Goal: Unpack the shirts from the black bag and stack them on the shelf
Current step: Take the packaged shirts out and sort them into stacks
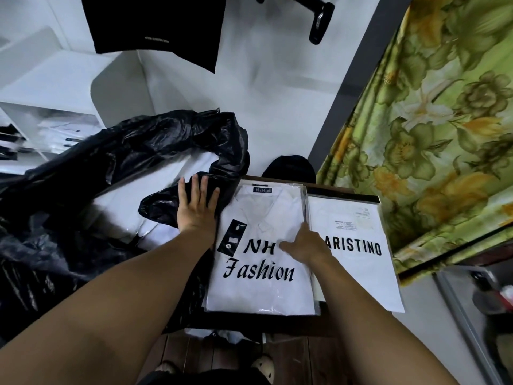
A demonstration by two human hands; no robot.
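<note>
A big crumpled black bag lies open at the left, with white packed shirts showing inside its mouth. My left hand lies flat with straight fingers on the bag's edge. Beside it a stack of white packed shirts printed "NH Fashion" lies on a dark surface. My right hand rests on top of that stack, fingers spread. A second pile of white packs printed "ARISTINO" lies to the right, touching the first.
White shelves stand at the far left with folded white shirts inside. A green floral curtain hangs on the right. A black garment hangs from above. A dark round object sits behind the stacks.
</note>
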